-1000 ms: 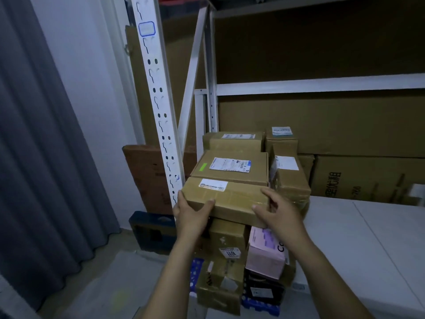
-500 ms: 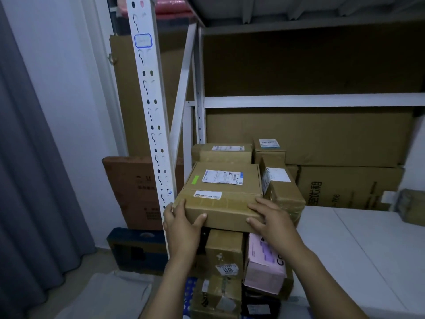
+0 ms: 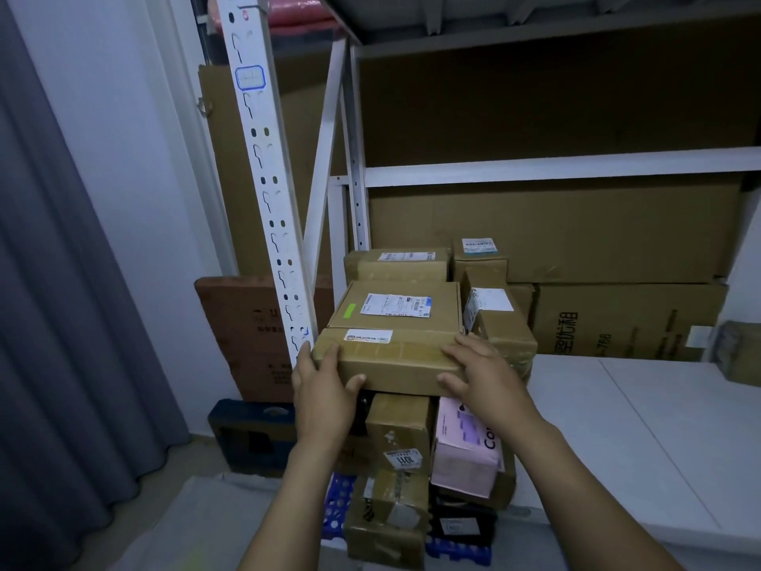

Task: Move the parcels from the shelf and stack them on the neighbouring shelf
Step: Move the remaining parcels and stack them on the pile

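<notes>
A flat brown parcel (image 3: 395,360) with a small white label lies at the front top of a stack of parcels on the left end of the shelf. My left hand (image 3: 325,397) holds its left front corner, fingers up the side and thumb under the front edge. My right hand (image 3: 486,377) lies over its right top edge with the thumb on the front face. Right behind it sits a brown box (image 3: 403,311) with a shipping label and a green mark. Further boxes (image 3: 399,263) stand behind that.
A tilted labelled box (image 3: 498,323) and a pink box (image 3: 465,443) crowd the right of the stack. The white shelf board (image 3: 638,426) stretches away to the right. A perforated white upright (image 3: 267,179) stands just left of my left hand. Grey curtain (image 3: 61,323) hangs far left.
The parcel has slid back and up against the labelled box behind it, and both hands went with it. My view has tilted upward slightly.
</notes>
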